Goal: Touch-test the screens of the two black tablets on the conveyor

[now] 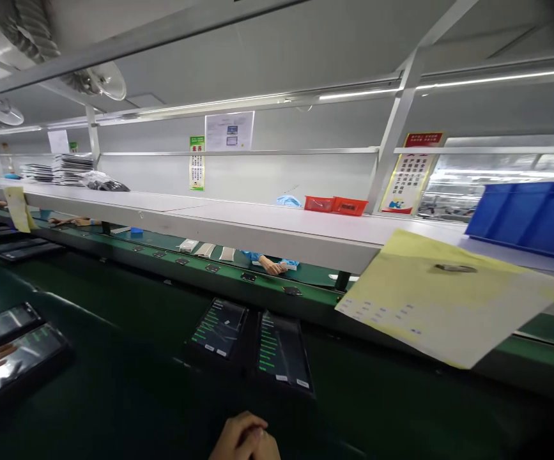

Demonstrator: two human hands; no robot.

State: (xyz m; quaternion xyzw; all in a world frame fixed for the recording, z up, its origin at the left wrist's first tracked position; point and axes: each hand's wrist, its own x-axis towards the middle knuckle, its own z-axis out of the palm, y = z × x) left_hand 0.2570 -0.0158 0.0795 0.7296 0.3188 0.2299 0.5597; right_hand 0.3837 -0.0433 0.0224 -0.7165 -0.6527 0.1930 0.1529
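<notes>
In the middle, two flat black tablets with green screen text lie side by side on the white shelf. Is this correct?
Not on the white shelf: the head view shows the left tablet and the right tablet on the dark green surface. The rest is correct.

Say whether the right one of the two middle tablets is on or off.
The tablet is on: lines of green text show against its dark face.

Two center tablets, two red bins, one blue crate.
</notes>
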